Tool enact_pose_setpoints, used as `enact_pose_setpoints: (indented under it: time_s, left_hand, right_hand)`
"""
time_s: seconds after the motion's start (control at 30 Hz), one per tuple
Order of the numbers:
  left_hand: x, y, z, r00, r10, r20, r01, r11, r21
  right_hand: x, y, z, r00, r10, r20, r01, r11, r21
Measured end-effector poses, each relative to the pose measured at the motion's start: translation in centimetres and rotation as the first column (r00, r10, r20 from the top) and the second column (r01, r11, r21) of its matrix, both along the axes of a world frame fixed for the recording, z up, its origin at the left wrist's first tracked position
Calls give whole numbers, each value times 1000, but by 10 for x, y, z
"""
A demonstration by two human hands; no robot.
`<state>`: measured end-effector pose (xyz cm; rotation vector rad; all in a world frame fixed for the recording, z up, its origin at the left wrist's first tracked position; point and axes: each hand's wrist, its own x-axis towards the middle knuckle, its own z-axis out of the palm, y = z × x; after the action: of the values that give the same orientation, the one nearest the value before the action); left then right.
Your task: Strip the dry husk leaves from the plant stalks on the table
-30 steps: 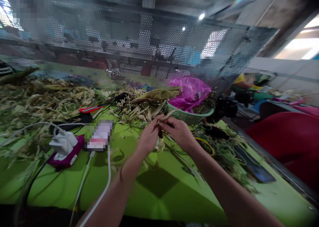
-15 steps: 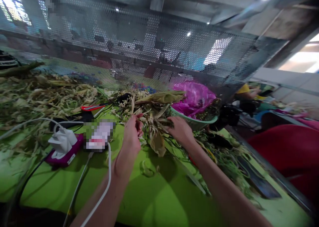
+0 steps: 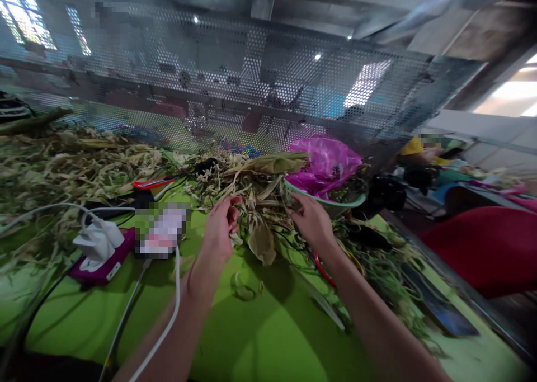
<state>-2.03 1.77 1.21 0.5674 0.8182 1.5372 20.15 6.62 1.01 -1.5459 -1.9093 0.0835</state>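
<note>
My left hand [image 3: 218,228] is at the near left side of a heap of dried husks and stalks [image 3: 255,200], its fingers curled in. Whether a thin piece is in those fingers is hidden. Across the heap, my right hand [image 3: 312,220] hovers at the right edge with bent fingers, thumb and forefinger apart, and nothing visible between them. One broad tan leaf [image 3: 262,245] hangs toward me between the hands. A long folded husk [image 3: 272,163] lies across the back of the heap.
Behind my right hand stands a pale green basket [image 3: 356,202] holding a purple plastic bag [image 3: 325,164]. To the left are a phone [image 3: 163,231], a purple power strip [image 3: 103,264], cables and red-handled scissors [image 3: 153,184]. A perforated metal screen [image 3: 235,85] closes off the back.
My right hand has drawn slightly right, off the stalks it was touching. My left hand has shifted a little left and down, and the upright strip above its fingers no longer shows.
</note>
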Motion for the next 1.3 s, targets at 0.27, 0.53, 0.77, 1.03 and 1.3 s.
enact_pose_setpoints:
  time_s: [0.27,0.53,0.77,1.03,1.3]
  left_hand:
    - [1,1,-6,752,-50,-657,62,998,-5]
    - [3,6,-19,305,-7,-952,172,984,47]
    - [5,16,-26,621,-5,-784,226,959,173]
    - [11,13,-27,836,-97,-540,206,968,146]
    - [15,8,-19,965,-74,-253,84,996,28]
  right_hand:
    - [-33,-17,-12,981,149,126,-88,914,-395]
    - [-34,-19,-4,981,123,-151,-150,972,-183]
    - [-44,-27,-1,753,176,-634,-412,878,-245]
    - [-51,-30,-1,506,124,-854,-549,810,-208]
    - [-56,-35,5,413,73,-908,-519,838,-169]
